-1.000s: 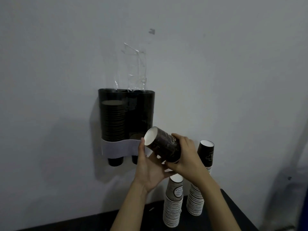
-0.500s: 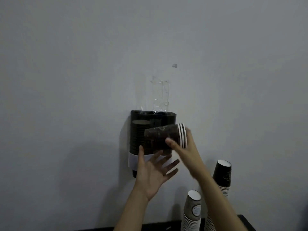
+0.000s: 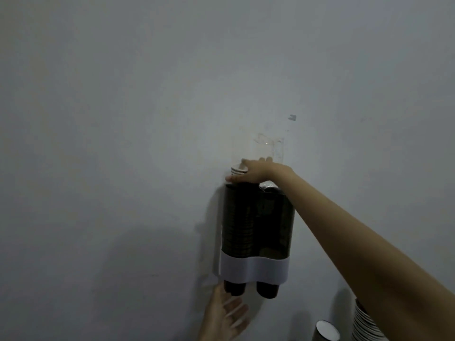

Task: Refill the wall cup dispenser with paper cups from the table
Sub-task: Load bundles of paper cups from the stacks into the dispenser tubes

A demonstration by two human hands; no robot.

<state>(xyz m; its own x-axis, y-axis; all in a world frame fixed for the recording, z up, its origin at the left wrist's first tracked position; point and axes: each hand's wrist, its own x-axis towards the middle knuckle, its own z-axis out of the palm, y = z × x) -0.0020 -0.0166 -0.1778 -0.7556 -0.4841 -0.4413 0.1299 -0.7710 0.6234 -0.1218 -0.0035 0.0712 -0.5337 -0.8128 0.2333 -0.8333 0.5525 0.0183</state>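
A dark two-tube cup dispenser (image 3: 275, 225) with a white band hangs on the wall. My right hand (image 3: 256, 172) is at the top of its left tube, shut on a small stack of paper cups (image 3: 238, 170); only their white rims show above the opening. The left tube is packed with dark cups. My left hand (image 3: 225, 316) is open, palm up, fingers spread, just under the cup bottom sticking out of the left tube. Cup stacks on the table peek in at the lower right (image 3: 326, 331).
A second, taller cup stack (image 3: 364, 321) is partly hidden behind my right forearm. A clear plastic piece (image 3: 269, 150) is stuck to the grey wall above the dispenser. The table itself is out of frame.
My right hand has lifted the cups from in front of the dispenser to the top of the left tube and lowered them in. My left hand dropped below the dispenser. The view tilted up.
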